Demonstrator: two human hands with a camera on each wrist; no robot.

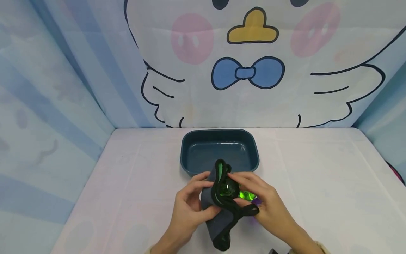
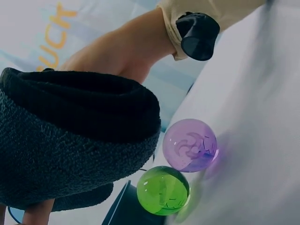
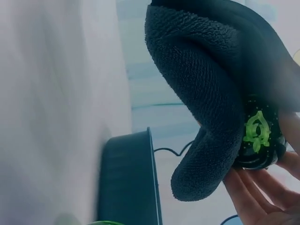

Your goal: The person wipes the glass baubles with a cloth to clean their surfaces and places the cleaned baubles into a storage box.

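The dark ball (image 3: pixel 258 133), with a pale green figure inside, sits against the folds of a dark cloth (image 1: pixel 220 224), between the two hands. The right hand (image 1: pixel 269 199) is partly closed, fingers and thumb curled about the ball. The left hand (image 1: pixel 188 208) grips the cloth, its thumb and fingers bent round the folded bundle.

Just beyond the right hand's thumb, a green ball (image 2: pixel 163 191) and a purple ball (image 2: pixel 190 145) (the two look to be touching, or nearly so) rest on the counter (image 1: pixel 142 162). Ahead of both hands stands a dark blue tub (image 1: pixel 219 150).

The likeliest mishap, I judge, is the held ball slipping out: it looks smooth, and if the right fingers loosened while the cloth gave way, it could drop and roll. A dangling end of cloth, or the right hand dipping, might also knock the loose pair and send them across the counter.
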